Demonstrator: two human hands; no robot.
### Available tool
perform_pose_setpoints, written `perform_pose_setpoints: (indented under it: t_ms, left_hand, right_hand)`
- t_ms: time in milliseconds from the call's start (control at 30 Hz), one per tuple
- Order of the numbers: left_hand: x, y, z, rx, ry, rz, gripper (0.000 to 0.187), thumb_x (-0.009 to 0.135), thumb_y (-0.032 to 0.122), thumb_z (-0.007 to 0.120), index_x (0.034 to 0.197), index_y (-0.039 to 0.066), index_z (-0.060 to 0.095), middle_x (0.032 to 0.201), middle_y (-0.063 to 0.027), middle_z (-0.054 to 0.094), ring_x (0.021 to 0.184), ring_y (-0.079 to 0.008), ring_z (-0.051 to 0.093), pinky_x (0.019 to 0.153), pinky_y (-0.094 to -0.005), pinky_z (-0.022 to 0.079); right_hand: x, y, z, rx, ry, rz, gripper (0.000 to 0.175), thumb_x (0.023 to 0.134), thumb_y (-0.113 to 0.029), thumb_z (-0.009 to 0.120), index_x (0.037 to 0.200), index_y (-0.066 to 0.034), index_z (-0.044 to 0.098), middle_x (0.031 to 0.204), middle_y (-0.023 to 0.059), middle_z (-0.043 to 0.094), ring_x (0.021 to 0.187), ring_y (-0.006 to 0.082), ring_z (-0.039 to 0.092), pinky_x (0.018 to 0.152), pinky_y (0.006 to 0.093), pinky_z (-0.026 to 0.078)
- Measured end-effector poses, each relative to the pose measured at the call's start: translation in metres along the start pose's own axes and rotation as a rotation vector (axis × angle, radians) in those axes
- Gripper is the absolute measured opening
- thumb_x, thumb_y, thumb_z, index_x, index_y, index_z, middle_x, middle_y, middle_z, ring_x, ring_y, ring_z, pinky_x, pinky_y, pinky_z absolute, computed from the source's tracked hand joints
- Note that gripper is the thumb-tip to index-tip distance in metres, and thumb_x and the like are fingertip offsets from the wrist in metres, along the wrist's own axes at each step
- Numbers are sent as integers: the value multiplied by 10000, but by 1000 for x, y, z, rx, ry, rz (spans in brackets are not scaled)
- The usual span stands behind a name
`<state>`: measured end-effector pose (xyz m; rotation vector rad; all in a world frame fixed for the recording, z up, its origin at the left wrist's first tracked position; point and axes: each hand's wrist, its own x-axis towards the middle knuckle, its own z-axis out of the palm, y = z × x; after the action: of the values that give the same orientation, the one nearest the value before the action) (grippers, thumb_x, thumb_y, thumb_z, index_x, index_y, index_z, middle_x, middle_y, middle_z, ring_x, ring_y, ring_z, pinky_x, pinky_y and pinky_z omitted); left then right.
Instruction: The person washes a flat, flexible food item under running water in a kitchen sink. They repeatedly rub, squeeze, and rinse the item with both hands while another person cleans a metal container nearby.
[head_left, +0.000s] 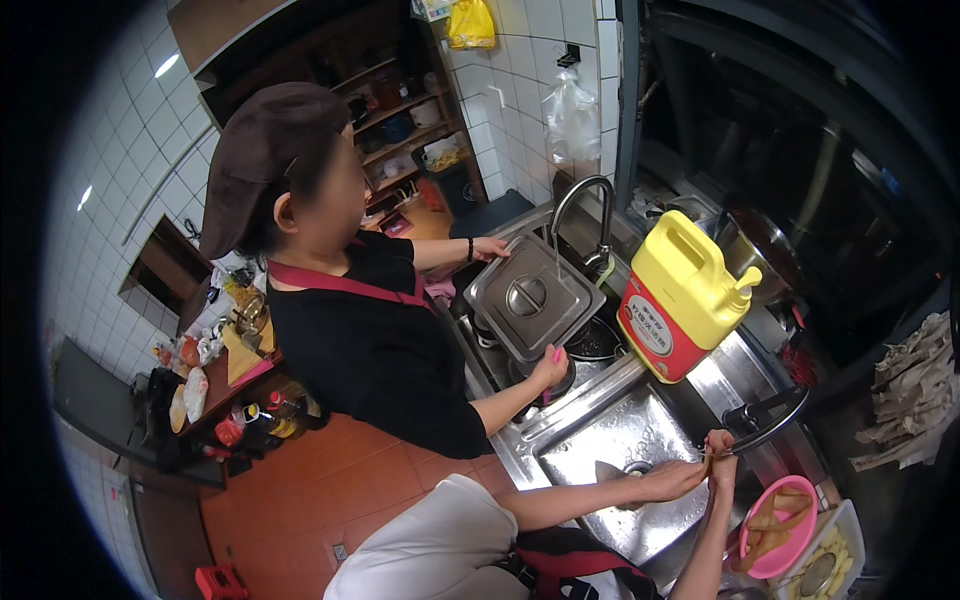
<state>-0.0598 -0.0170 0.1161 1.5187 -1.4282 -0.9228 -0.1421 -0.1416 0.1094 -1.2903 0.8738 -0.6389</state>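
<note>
Both my hands are over the right-hand stainless steel sink (566, 457), close to the end of a curved tap (776, 429). My left hand (670, 480) reaches in from the left and my right hand (720, 454) comes up from below. A thin brown strip (707, 468) of food is pinched between them. Below my left hand, a greyish-brown piece (609, 472) shows near the drain, partly hidden by my forearm. To the right of my hands, a pink plastic basin (801, 529) holds similar brown strips.
A co-worker (375, 352) on the left holds a steel pan lid (499, 315) under another tap (607, 206) at the adjoining sink. A yellow detergent jug (675, 259) stands between the sinks. Beside the basin, a white container (851, 525) holds pale yellow pieces and a strainer (817, 574).
</note>
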Motion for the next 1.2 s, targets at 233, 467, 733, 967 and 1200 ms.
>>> perform_pose_setpoints:
  t_ms: [233,467,733,967,1200]
  left_hand:
    - [-3,-9,3,31,32,7,334,815,220,626,1004,-11,478,1071,-216,558,1047,-374,540,848,-462,427]
    - [22,-31,15,-480,-173,-160,332,946,209,531,1161,-45,508,1141,-137,581,1059,-186,520,909,-343,426]
    - [36,-66,41,-215,278,-73,326,901,175,561,1117,-40,446,986,-250,608,951,-378,597,792,-439,466]
    - [28,-52,30,-105,140,0,452,865,171,627,1204,-17,396,1016,-194,597,975,-321,578,846,-388,461]
    - [43,-19,-5,-748,-215,-29,292,937,209,577,1138,-3,575,902,-4,609,844,-113,548,733,-296,481]
  right_hand:
    - [-18,-8,20,362,334,169,426,942,-362,604,617,-188,391,523,-70,320,441,66,260,415,247,207]
    - [-31,-31,38,427,227,127,465,944,-343,602,601,-187,329,499,-66,251,421,68,228,408,252,191]
    - [-24,-9,39,-714,346,-609,181,855,-57,554,1025,-4,520,864,108,550,791,234,550,753,300,447]
    - [-38,-4,12,-442,440,-431,129,853,-7,463,850,54,577,727,132,589,690,257,603,676,336,481]
    - [2,-35,-2,-291,470,-118,377,943,-408,567,800,-60,590,768,-50,507,719,104,450,634,274,401]
